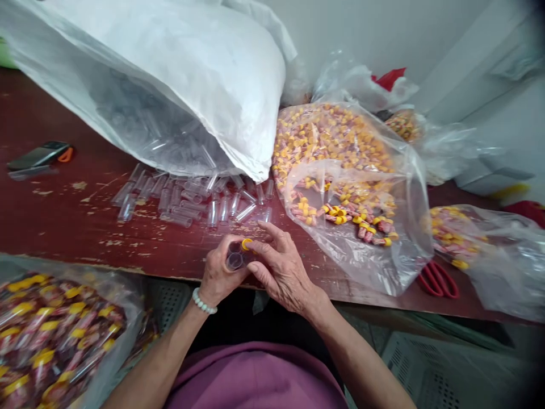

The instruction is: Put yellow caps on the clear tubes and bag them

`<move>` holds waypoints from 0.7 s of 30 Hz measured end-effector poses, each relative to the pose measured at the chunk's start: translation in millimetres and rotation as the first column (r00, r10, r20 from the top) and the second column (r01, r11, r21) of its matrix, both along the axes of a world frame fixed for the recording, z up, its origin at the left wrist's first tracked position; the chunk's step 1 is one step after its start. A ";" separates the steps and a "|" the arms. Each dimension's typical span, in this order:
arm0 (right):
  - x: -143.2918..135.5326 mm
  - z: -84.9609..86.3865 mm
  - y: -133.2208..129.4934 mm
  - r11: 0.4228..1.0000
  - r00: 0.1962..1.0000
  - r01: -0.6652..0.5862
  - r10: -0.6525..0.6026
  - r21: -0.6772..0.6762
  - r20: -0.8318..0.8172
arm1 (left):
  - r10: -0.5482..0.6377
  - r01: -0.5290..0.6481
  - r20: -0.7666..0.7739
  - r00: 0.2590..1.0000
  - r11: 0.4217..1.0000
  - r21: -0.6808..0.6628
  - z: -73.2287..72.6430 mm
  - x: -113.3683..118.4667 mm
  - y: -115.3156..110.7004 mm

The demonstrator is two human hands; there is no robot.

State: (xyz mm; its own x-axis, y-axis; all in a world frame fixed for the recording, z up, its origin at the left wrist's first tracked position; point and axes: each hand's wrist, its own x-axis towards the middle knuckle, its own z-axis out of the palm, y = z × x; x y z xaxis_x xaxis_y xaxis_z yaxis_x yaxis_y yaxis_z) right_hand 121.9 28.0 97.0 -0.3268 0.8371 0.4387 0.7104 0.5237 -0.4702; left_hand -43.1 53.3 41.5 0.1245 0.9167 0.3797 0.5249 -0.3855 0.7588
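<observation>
Clear plastic tubes (235, 261), several in a bunch with open ends up, are wrapped in my left hand (219, 270). A yellow cap (246, 244) sits at the mouth of one tube in the bunch. The index fingertip of my right hand (281, 267) is on that cap, with the thumb close beside the tubes, a partial grip; its other fingers stretch forward. Loose clear tubes (191, 197) lie on the red table (140, 241) just beyond my hands. To the right, yellow-capped pieces with pinkish patterned bodies (336, 215) spill inside an open clear bag (395, 267).
A big white sack (238, 85) of tubes leans at the back. Red-handled scissors (438, 279) and another clear bag (502, 272) lie right. A phone-like device (40, 154) is far left. Filled, yellow-capped tubes (46, 335) stand in a bag lower left; a pale crate (443, 363) is lower right.
</observation>
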 end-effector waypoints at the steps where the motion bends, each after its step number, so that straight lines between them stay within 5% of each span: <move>1: 10.7 4.2 -0.5 0.999 0.998 0.034 -0.033 0.025 -0.058 | 0.005 -0.005 -0.004 1.000 1.000 0.002 -0.8 0.3 0.0; 3: 42.9 9.0 3.4 0.965 0.958 0.241 -0.220 0.100 -0.184 | 0.016 -0.016 -0.004 1.000 1.000 -0.004 -2.1 1.4 -0.5; 6: 107.5 -0.4 24.0 0.777 0.785 0.616 -0.592 0.129 -0.183 | 0.031 -0.031 -0.003 1.000 1.000 0.002 -2.8 3.7 -1.4; 7: 128.2 -8.2 33.5 0.746 0.755 0.656 -0.651 0.120 -0.082 | 0.035 -0.035 -0.005 0.999 0.999 0.011 -2.6 4.3 -1.6; 11: 180.0 -47.3 63.3 0.766 0.697 0.635 -0.625 0.102 0.352 | 0.038 -0.038 -0.020 0.999 0.999 0.030 -0.9 5.1 -1.4; 16: 185.3 -65.3 61.4 0.752 0.653 0.637 -0.644 0.169 0.399 | 0.039 -0.039 -0.007 0.999 0.999 0.010 0.9 5.1 -1.0; 21: 151.3 -30.0 31.3 0.711 0.711 0.700 -0.702 0.064 0.024 | 0.037 -0.037 0.008 0.999 0.999 -0.009 1.6 5.5 -1.3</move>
State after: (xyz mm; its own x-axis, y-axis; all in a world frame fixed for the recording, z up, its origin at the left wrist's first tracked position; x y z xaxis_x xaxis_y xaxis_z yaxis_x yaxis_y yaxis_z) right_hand 273.2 59.3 67.0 0.3262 0.8122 0.4836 0.9013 -0.1130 -0.4182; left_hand -37.6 52.0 43.0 0.0874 0.9241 0.3721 0.5320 -0.3591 0.7668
